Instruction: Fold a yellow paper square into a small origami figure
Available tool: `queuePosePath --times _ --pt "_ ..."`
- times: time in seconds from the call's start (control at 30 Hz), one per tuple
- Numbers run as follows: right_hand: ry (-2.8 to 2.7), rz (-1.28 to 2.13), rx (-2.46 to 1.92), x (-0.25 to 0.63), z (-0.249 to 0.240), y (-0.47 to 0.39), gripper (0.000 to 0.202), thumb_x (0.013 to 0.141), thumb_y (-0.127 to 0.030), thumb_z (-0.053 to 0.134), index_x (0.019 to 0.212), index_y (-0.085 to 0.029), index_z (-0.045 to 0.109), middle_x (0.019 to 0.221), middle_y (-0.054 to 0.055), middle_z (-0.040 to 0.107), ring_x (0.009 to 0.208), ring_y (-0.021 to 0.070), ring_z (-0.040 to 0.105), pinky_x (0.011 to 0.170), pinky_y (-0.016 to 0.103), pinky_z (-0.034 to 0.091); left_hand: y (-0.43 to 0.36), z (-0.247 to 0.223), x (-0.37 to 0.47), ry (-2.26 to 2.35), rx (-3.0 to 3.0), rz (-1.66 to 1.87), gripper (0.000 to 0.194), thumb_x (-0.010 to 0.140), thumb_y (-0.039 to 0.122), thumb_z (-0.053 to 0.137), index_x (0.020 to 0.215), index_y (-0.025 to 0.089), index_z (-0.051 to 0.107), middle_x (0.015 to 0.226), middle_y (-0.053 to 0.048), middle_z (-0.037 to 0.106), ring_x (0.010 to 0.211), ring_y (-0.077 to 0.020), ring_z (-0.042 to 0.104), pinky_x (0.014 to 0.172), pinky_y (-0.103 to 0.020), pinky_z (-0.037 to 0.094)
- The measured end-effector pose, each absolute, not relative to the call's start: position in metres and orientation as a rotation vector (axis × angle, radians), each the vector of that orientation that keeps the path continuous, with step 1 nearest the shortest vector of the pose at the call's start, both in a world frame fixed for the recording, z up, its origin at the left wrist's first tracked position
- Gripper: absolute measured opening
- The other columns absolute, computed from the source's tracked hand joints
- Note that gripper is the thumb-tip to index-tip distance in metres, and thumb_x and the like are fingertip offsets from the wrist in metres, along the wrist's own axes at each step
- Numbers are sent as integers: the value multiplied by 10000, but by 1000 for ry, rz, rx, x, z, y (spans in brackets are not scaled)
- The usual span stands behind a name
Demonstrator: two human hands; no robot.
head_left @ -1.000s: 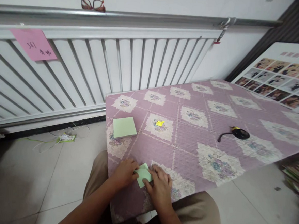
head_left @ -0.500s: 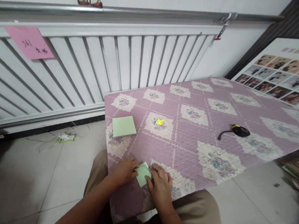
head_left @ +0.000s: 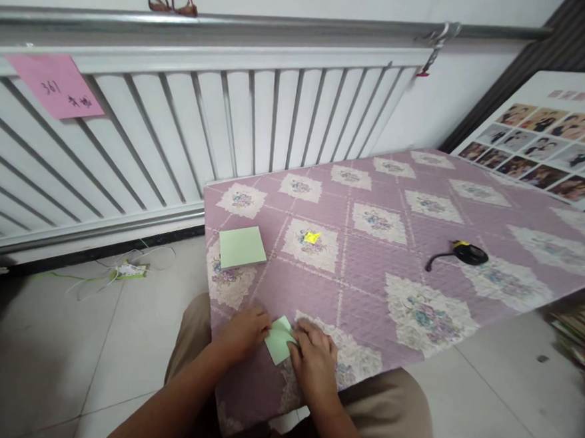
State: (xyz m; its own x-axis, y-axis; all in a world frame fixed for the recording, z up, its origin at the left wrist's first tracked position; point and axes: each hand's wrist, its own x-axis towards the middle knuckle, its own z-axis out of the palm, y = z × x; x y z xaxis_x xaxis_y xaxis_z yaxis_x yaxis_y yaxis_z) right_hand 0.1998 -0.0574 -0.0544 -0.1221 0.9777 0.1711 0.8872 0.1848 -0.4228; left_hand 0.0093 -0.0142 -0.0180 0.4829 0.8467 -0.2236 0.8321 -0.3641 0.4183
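A small sheet of light green paper (head_left: 278,345) lies near the table's front edge, with a fold line across its middle. My left hand (head_left: 247,331) grips its left corner with curled fingers. On the opposite side, my right hand (head_left: 315,359) pinches the right corner between thumb and fingers. Farther back at the left rests a stack of green paper squares (head_left: 243,247). A small folded yellow paper piece (head_left: 312,237) sits to the right of that stack.
A purple flowered cloth covers the table (head_left: 312,287). A black and yellow object with a short cord (head_left: 469,253) lies on the right. Behind stands a white radiator (head_left: 259,116), with glasses (head_left: 172,2) on the pipe. A photo board (head_left: 543,143) leans at the back right.
The green paper's upper part has shifted slightly at the fold between my fingers. Both hands stay in nearly the same place. The view has moved a little.
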Motion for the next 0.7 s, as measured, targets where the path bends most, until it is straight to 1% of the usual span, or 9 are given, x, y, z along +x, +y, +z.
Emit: queuePosePath --times 0.17,0.3,0.37,0.57,0.7 --pt "-2052 268 -1675 203 -55 -55 121 815 -206 568 849 -273 663 1105 26 635 1077 241 518 953 448 286 -15 -20 8 1367 2302 7 151 903 206 435 887 202 585 946 -35 583 900 -188 526 771 -296 390" --pt "-2110 221 -1626 204 -49 -53 69 797 -206 612 784 -247 666 969 29 646 960 222 533 886 381 330 -17 -20 8 1343 2338 -13 166 922 222 417 882 199 576 958 -41 574 922 -197 513 801 -310 389" --pt "-2137 208 -1628 203 -46 -52 54 796 -209 624 769 -234 664 909 31 640 903 217 529 854 366 338 -19 -19 8 1345 2344 -13 170 928 228 410 888 204 573 967 -40 571 931 -197 509 814 -314 387" --pt "-2211 242 -1635 204 -41 -52 156 871 -227 538 774 -244 659 769 18 616 816 200 524 807 353 324 -20 -18 6 1338 2340 0 183 929 225 401 924 219 584 967 -33 571 929 -199 509 813 -321 388" --pt "-2233 264 -1625 207 -43 -51 155 871 -236 539 768 -250 654 759 11 615 803 189 529 806 339 322 -19 -18 6 1329 2321 14 187 925 213 407 914 220 594 961 -32 577 930 -191 515 817 -314 386"
